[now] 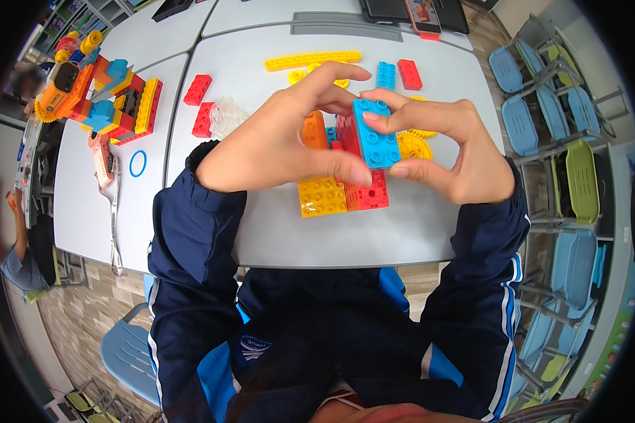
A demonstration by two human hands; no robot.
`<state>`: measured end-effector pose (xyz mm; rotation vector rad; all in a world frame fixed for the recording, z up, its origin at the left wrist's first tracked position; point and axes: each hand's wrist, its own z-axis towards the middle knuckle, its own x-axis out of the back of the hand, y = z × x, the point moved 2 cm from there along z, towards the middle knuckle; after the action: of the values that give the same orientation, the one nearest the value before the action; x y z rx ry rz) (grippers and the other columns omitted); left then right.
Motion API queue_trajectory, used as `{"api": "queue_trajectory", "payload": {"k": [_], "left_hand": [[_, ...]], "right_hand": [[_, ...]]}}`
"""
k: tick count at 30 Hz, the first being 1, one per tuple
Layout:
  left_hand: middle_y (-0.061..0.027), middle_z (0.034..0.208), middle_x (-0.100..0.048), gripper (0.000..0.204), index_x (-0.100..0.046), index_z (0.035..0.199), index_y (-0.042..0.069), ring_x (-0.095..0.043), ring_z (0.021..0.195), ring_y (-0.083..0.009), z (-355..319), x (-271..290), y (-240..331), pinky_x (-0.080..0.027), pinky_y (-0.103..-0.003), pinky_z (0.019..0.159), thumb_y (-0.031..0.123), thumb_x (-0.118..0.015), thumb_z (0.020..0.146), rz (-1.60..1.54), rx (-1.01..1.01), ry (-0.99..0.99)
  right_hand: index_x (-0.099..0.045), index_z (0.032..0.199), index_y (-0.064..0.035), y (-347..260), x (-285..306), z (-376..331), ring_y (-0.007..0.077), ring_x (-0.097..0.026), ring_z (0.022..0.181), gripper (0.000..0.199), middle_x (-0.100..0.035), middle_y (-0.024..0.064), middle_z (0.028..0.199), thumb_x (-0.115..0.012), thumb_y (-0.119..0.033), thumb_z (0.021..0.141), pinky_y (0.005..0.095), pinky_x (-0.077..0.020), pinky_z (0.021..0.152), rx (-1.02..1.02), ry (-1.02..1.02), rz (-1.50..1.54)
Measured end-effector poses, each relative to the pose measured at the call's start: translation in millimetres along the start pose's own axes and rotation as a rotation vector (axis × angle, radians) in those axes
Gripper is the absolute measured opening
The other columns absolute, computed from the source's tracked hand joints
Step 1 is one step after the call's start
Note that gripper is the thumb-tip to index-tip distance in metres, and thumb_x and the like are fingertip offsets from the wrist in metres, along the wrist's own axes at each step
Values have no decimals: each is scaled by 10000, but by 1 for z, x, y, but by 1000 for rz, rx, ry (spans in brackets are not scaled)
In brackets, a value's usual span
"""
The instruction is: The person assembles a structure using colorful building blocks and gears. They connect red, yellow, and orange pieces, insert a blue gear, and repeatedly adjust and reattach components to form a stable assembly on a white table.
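On the near part of the table stands a brick model (324, 197) of yellow, red and orange building bricks. My right hand (466, 151) pinches a blue brick (376, 137) between thumb and fingers, with its studs toward me. This brick is against the right side of the model's red upper part; whether it is joined there I cannot make out. My left hand (289, 141) curves around the model from the left, thumb in front of the red bricks and other fingers behind. Its index finger is raised, and some fingertips are hidden.
Red bricks (198, 89), a crumpled clear plastic bag (227, 118), a long yellow beam (312, 61), a small blue brick (386, 75) and yellow gears (414, 146) surround the model. A larger built model (116, 99) and a blue ring (138, 163) lie left. Another person (25, 254) sits far left.
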<state>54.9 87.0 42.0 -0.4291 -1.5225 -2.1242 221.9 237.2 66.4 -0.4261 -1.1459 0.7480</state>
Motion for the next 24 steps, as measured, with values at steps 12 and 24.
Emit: {"api": "queue_trajectory", "payload": {"k": [12, 24], "left_hand": [[-18, 998, -628, 427, -576, 1216, 45, -585, 946, -115, 7, -10, -18, -465, -258, 900, 195, -767, 864, -266, 147, 36], [-31, 1014, -634, 461, -586, 1218, 37, -593, 925, -120, 11, -6, -17, -467, -257, 890, 218, -783, 842, -240, 171, 19]], "right_hand": [[-667, 1070, -42, 12, -18, -10, 360, -630, 1044, 339, -591, 181, 1343, -758, -188, 778, 400, -492, 929, 69, 120, -49], [-662, 1130, -61, 17, -28, -17, 348, -591, 1109, 357, -554, 167, 1392, -735, -141, 790, 421, -441, 992, 43, 158, 34]]}}
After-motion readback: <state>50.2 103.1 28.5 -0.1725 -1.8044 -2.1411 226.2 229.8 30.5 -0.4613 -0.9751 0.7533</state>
